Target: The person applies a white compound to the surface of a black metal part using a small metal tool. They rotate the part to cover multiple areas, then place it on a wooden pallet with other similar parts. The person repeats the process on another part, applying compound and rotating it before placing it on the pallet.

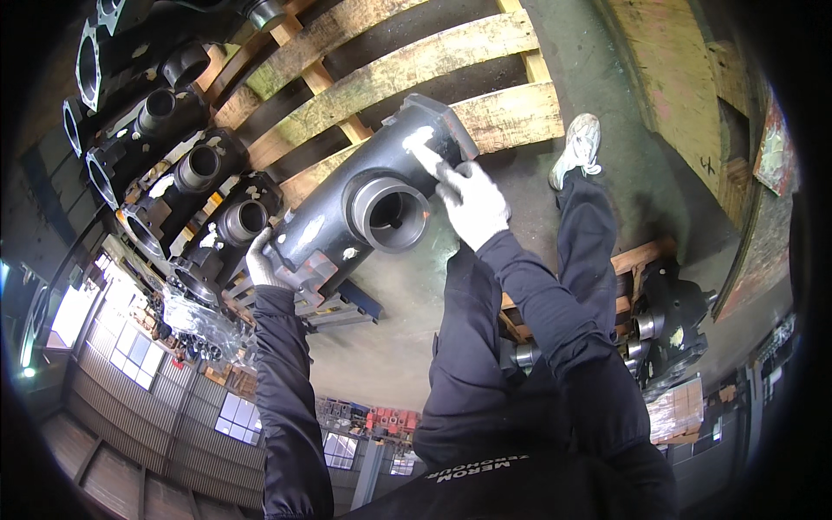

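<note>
A large black cast metal housing (325, 204), tubular with square end flanges, lies slanted in front of me. A bare-metal round port (392, 215) opens from its side, and white patches mark its black surface. My left hand (267, 260), in a white glove, is closed around the flange at the housing's near left end. At the far right end, my gloved right hand (475, 206) reaches over the surface by a white patch (419, 139). Its fingers are bent together around a small, blurred, dark and white thing whose kind I cannot make out.
A wooden pallet (433, 56) lies beyond the housing. Several similar black housings (195, 169) stand in a row at the left. My white shoe (581, 143) is on the concrete floor right of the pallet. Wooden boards (667, 78) rise at the far right, and more metal parts (663, 321) sit behind my leg.
</note>
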Action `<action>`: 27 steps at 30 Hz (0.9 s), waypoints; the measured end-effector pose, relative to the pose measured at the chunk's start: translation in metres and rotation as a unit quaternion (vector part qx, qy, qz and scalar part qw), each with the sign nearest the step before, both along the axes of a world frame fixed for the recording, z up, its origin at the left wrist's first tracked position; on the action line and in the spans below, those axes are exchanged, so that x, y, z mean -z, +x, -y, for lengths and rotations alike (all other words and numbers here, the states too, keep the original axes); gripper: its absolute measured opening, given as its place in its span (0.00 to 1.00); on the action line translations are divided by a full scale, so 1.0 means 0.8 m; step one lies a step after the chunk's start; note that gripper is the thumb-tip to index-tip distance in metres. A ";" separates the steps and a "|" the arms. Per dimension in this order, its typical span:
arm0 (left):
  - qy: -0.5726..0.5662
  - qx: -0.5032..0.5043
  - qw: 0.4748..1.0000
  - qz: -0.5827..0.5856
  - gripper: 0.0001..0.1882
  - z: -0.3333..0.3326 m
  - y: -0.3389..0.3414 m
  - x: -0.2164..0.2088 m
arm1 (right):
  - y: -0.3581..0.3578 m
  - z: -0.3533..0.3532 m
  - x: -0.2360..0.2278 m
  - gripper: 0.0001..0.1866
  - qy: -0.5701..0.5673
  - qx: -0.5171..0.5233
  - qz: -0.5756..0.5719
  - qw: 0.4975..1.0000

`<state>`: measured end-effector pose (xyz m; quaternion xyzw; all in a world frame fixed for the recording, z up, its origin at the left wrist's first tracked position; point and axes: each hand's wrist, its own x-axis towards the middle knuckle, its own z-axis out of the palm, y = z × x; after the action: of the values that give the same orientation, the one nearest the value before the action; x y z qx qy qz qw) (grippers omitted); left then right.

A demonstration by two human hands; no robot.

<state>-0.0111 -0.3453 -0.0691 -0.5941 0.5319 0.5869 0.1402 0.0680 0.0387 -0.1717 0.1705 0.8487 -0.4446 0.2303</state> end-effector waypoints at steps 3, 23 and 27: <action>-0.011 0.002 1.000 0.001 0.08 0.003 0.000 0.004 | 0.017 0.000 -0.012 0.18 -0.029 0.020 -0.004 0.999; 0.031 -0.040 0.999 0.004 0.09 -0.021 0.000 -0.006 | 0.004 -0.013 0.013 0.19 0.037 0.002 -0.008 0.999; 0.006 -0.036 0.999 -0.023 0.10 -0.029 0.004 -0.008 | 0.010 -0.022 0.000 0.20 0.043 -0.001 0.007 0.999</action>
<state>-0.0082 -0.3224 -0.0630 -0.5981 0.5094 0.6088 0.1102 0.0757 0.0566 -0.1717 0.1821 0.8656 -0.4061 0.2294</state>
